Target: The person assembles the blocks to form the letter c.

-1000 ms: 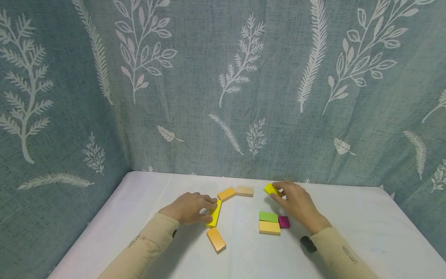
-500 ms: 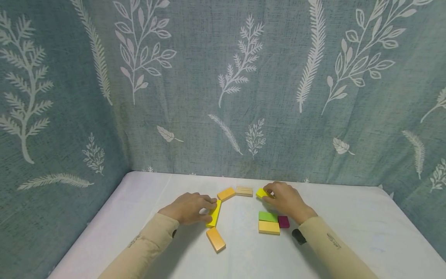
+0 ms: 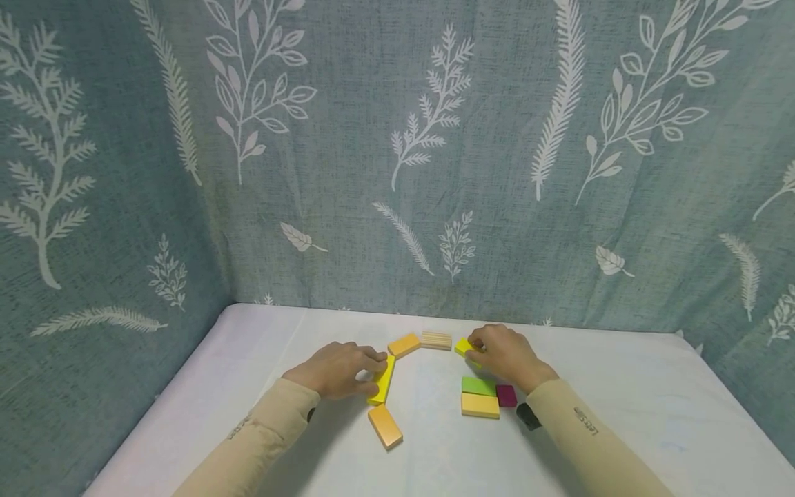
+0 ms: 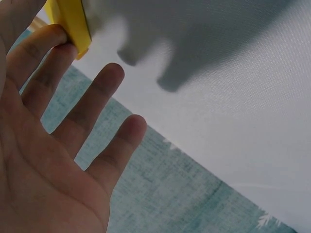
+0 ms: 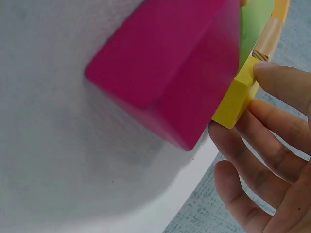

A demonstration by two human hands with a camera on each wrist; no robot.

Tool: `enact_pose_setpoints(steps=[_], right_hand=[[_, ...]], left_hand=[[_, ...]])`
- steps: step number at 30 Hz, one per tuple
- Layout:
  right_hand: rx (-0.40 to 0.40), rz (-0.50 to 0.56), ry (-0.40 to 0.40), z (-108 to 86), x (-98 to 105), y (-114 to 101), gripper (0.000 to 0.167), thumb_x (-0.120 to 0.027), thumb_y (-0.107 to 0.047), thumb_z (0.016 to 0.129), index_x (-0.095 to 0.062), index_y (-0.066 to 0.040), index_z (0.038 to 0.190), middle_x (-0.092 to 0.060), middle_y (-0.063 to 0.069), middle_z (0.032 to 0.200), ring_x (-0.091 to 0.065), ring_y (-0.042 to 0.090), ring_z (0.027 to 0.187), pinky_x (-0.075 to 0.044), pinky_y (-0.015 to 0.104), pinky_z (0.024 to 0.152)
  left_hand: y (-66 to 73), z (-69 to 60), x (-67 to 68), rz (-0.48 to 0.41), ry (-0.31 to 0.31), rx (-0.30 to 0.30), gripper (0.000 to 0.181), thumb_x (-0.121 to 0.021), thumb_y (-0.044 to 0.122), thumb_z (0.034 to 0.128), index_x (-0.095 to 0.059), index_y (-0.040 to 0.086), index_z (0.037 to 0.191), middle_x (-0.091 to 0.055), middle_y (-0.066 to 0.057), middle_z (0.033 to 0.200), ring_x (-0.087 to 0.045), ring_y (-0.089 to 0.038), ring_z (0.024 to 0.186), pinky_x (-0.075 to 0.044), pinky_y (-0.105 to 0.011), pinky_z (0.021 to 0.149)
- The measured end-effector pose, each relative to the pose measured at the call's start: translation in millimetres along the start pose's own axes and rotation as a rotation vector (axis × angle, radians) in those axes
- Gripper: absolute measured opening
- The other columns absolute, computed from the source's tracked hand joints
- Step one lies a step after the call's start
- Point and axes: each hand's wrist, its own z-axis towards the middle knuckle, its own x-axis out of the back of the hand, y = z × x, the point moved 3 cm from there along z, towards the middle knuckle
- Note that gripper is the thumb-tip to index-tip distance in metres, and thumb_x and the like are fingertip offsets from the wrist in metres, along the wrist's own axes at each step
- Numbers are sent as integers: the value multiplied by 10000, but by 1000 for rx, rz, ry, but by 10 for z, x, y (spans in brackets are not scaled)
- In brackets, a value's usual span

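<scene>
- Blocks sit close together on the white table [image 3: 279, 335], so a small slip at one could easily disturb its neighbours.
- Right hand [image 3: 506, 353]: fingers clamped on the right yellow block [image 3: 462, 346], thumb on one side and fingertips on the other. The block is just beside the striped wooden block [image 3: 437, 341]. Pushed too far that way, it would probably knock the striped one askew.
- Whether the right yellow block touches the table is hard to tell. If it is raised, an early release could let it drop crooked.
- Magenta block [image 3: 506, 395], green block [image 3: 478, 386] and pale orange block [image 3: 480, 405] lie under or near the right forearm. A low wrist, or the black wrist camera [image 3: 528, 417] on it, might brush them out of line.
- Left hand [image 3: 338, 371]: thumb and nearest fingers pinch the left yellow block [image 3: 385, 381]; the outer two fingers [image 4: 95, 104] are spread apart, off it.
- That block sits between the far orange block [image 3: 405, 344] and the near orange block [image 3: 386, 427], ends close to both. A twist or careless lift of the left hand would likely shift either one.
</scene>
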Motion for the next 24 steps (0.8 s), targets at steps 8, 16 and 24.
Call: enact_pose_setpoints(steps=[8, 16, 24], right_hand=[[-13, 10, -14, 25, -29, -40, 135, -766, -249, 919, -701, -166, 834, -734, 36, 1040, -674, 201, 936, -567, 429, 799], [-48, 11, -11, 22, -33, -42, 173, -773, -275, 911, -768, -125, 996, -741, 39, 1073, -685, 220, 989, -569, 451, 844], [-76, 15, -4, 26, -23, -66, 314, -784, -268, 903, -758, -60, 1138, -743, 59, 1082, -692, 241, 1003, -567, 472, 871]], left_hand=[[10, -12, 21, 0, 1, -5, 283, -755, 283, 921, -747, 204, 1192, -646, -7, 1369, -647, -296, 1101, -536, -461, 887], [15, -12, 10, -1, -4, 18, 328, -746, 286, 926, -735, 194, 1241, -638, -1, 1380, -642, -293, 1121, -532, -470, 911], [8, -17, -1, -4, 1, 19, 323, -743, 288, 925, -739, 195, 1235, -638, 1, 1381, -645, -288, 1111, -534, -470, 908]])
